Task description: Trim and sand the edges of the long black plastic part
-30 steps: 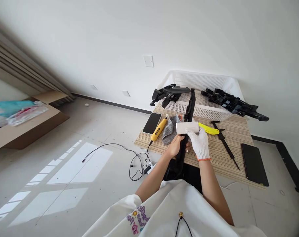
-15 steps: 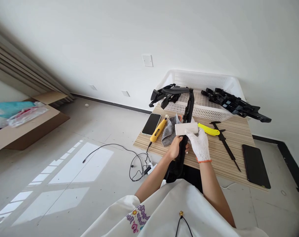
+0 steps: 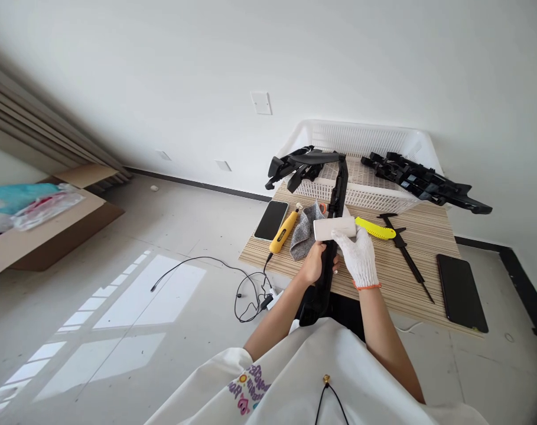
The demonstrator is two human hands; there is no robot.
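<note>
My bare left hand [image 3: 315, 263] is wrapped round a long black plastic part [image 3: 326, 274], whose upper end bends off to the left. In a white knitted glove with an orange cuff, my right hand [image 3: 358, 252] grips a flat white block [image 3: 334, 228]. The block lies across the front of the black part, just above my left fingers; whether it presses on it I cannot tell. Close to my right fingers is a bright yellow-green utility knife [image 3: 375, 229]. A grey cloth [image 3: 302, 237] lies behind the black part, left of the block.
On the striped table [image 3: 401, 283] are a yellow rotary tool [image 3: 284, 234], a black caliper [image 3: 403, 251], a phone [image 3: 272, 220] at left and a dark phone [image 3: 462, 292] at right. A white basket [image 3: 361, 192] behind holds several black parts [image 3: 421, 177]. Cables [image 3: 215, 260] trail over the floor.
The view has shifted slightly. Both hands keep their grips, and the white block stays in nearly the same place across the black part.
</note>
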